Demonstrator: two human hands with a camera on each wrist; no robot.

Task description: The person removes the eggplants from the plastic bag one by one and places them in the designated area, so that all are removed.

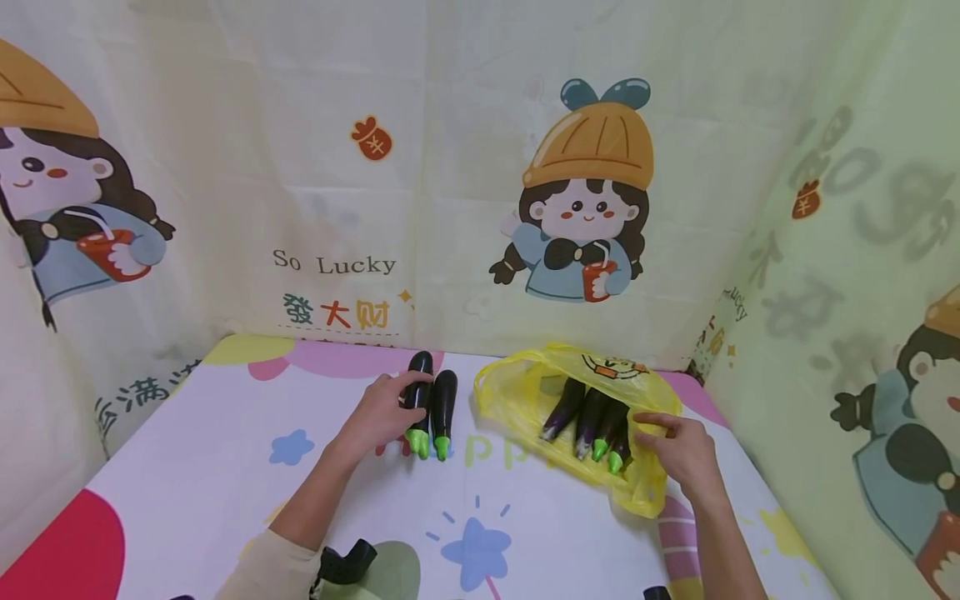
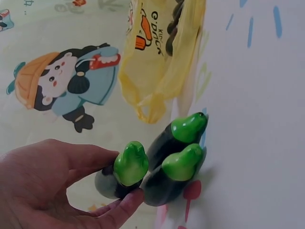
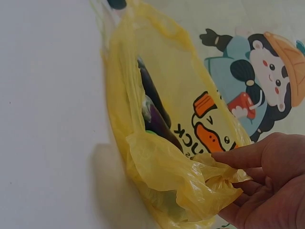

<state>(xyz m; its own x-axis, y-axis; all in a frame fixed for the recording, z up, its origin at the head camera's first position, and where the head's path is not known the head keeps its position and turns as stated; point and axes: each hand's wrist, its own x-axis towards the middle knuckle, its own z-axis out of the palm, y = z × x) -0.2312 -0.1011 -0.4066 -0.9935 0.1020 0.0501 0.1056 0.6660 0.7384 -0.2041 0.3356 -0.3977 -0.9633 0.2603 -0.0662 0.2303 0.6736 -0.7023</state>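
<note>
My left hand [image 1: 382, 410] pinches a dark eggplant with a green cap [image 2: 131, 164] between thumb and fingers. Close beside it, two more eggplants [image 2: 176, 167] lie side by side on the table, their green caps toward me. Over on the right, my right hand [image 1: 681, 450] grips the edge of a thin yellow plastic bag [image 3: 209, 191], the film bunched between thumb and fingers. The bag lies with its mouth toward me. Several eggplants [image 1: 567, 408] rest inside, some with green caps and some with pale, purplish ends; their far ends are hidden under the bag.
A white printed cloth [image 1: 480, 500] with stars and letters covers the table. Behind the table hangs a pale curtain [image 1: 450, 208] with cartoon figures, and similar cloth closes both sides. A black curved piece [image 1: 348, 562] sits by my left wrist.
</note>
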